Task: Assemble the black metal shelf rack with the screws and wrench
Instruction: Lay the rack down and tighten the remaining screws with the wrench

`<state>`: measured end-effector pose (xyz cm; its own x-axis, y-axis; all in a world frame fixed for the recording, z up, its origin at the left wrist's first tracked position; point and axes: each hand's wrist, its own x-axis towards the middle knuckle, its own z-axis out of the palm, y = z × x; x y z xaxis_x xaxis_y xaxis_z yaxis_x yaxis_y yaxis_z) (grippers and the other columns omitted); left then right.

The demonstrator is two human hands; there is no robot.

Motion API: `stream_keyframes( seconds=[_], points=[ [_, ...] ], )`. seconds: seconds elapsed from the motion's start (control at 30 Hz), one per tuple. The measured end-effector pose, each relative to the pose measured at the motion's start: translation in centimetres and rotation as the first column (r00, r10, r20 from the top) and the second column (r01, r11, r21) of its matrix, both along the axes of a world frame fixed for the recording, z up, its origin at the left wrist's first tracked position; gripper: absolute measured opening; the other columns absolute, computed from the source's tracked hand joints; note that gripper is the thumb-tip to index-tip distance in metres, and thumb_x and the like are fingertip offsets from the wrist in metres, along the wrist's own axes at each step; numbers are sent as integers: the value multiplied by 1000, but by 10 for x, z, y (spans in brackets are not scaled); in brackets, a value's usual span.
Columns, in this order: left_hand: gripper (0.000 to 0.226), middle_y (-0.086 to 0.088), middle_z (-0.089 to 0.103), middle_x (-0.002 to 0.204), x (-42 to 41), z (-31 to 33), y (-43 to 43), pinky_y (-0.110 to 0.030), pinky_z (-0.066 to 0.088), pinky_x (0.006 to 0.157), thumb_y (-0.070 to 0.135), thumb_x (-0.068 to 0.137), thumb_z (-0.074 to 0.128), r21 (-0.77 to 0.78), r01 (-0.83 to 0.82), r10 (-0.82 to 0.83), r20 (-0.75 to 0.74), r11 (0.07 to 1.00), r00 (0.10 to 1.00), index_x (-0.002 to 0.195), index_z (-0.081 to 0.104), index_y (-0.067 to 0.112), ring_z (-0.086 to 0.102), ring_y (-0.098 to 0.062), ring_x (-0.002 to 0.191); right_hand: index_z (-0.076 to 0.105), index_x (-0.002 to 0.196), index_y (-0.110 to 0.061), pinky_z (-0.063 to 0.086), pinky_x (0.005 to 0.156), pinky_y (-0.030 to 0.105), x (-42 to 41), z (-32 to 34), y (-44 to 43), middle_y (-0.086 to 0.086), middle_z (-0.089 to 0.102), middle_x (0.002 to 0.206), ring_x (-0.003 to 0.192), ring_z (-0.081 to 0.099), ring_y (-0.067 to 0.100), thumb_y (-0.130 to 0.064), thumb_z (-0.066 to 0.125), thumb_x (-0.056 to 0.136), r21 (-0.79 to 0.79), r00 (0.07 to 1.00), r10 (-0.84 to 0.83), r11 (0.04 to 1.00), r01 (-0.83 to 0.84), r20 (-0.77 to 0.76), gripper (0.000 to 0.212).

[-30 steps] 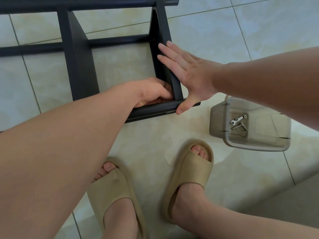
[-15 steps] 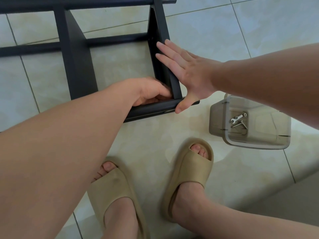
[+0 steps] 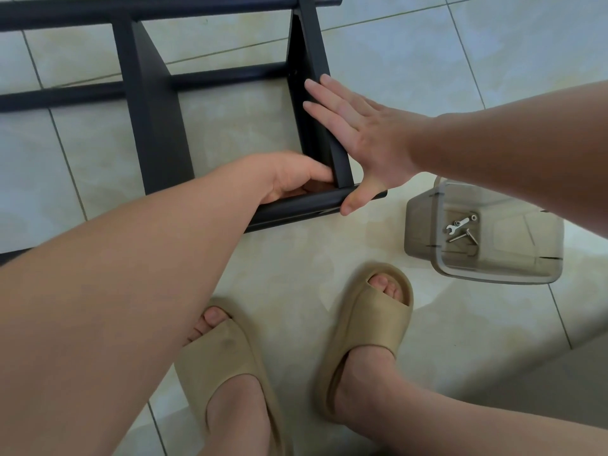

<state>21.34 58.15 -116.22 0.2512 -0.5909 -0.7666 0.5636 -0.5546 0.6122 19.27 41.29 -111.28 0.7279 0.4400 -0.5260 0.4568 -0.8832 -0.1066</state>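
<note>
Pressing flat with straight fingers [image 3: 325, 97], the right hand [image 3: 371, 139] lies against the end panel [image 3: 312, 44] of the black rack [image 3: 154, 126], its thumb laid across the near rail [image 3: 296, 207]. The left hand [image 3: 292, 179] sits curled in the inside corner where panel meets rail. Its fingertips are tucked under, so what they hold cannot be told. The rack lies on the tiled floor [image 3: 394, 60], long rails running left to right. The near rail's end points right, toward a smoky plastic box [image 3: 493, 278] holding the wrench [image 3: 457, 224] and screws [image 3: 462, 236]. Tan sandals [image 3: 371, 324] stand nearer.
</note>
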Motion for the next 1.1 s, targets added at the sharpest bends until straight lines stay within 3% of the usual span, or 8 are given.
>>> stream_keyframes(
  seconds=[0.23, 0.33, 0.43, 0.57, 0.73, 0.8, 0.9, 1.1],
  points=[
    [14, -6, 72, 71, 5, 0, -3, -33, 58, 77, -1, 88, 62, -7, -24, 25, 49, 1000, 999, 83, 69, 9, 70, -21, 71, -22, 157, -16, -11, 122, 37, 0, 2, 1, 2, -36, 161, 140, -42, 11, -101, 41, 49, -13, 1000, 3, 1000, -3, -9, 152],
    [16, -8, 70, 78, 5, 0, -2, -30, 58, 74, -5, 88, 60, -26, -35, 36, 63, 999, 997, 88, 68, 8, 70, -21, 73, -21, 157, -15, -12, 121, 36, 0, 2, 0, 2, -36, 161, 141, -42, 12, -101, 42, 49, -12, 1000, 5, 1000, -5, -6, 152],
    [18, -15, 66, 96, 3, -1, -2, -39, 54, 92, -7, 89, 57, -47, -32, 36, 94, 998, 995, 95, 67, 7, 66, -27, 90, -20, 158, -14, -11, 121, 36, 0, 2, 0, 4, -35, 162, 141, -41, 12, -101, 42, 50, -11, 1000, 11, 1000, -11, -2, 152],
    [19, -16, 65, 95, 1, -1, -2, -46, 49, 101, -8, 90, 55, -63, -42, 49, 111, 997, 993, 91, 65, 7, 62, -31, 95, -21, 157, -14, -9, 123, 38, -1, 1, 0, 3, -35, 162, 142, -40, 13, -101, 39, 49, -12, 1000, 11, 1000, -11, 2, 151],
    [15, -12, 70, 87, -1, -2, -2, -34, 56, 82, -1, 92, 56, -73, -67, 70, 41, 995, 997, 91, 67, 8, 69, -23, 80, -22, 157, -17, -8, 123, 39, 0, 0, 0, 2, -35, 162, 141, -41, 12, -102, 38, 50, -9, 1000, 14, 1000, -14, 4, 150],
    [13, -11, 72, 89, -1, -3, -1, -34, 57, 83, 1, 92, 58, -83, -74, 76, 27, 994, 997, 90, 67, 9, 70, -22, 80, -22, 157, -16, -10, 122, 37, 0, 0, -1, 2, -35, 162, 144, -39, 14, -101, 41, 51, -9, 1000, 16, 1000, -16, -1, 150],
    [9, -14, 71, 95, -1, -1, -1, -36, 55, 87, 4, 91, 60, -69, -48, 53, 83, 996, 995, 92, 67, 9, 69, -25, 85, -22, 157, -15, -9, 124, 39, 0, 1, -2, 3, -35, 162, 146, -36, 16, -101, 41, 51, -10, 1000, 20, 1000, -20, -4, 150],
    [24, -12, 67, 89, 0, 1, -3, -26, 51, 70, 6, 89, 62, 4, 24, -24, 237, 1000, 971, 110, 68, -2, 62, -22, 76, -21, 157, -15, -8, 125, 47, 2, 2, -1, 2, -35, 162, 142, -40, 14, -102, 36, 49, -35, 1000, 23, 999, -23, -3, 151]
  ],
)
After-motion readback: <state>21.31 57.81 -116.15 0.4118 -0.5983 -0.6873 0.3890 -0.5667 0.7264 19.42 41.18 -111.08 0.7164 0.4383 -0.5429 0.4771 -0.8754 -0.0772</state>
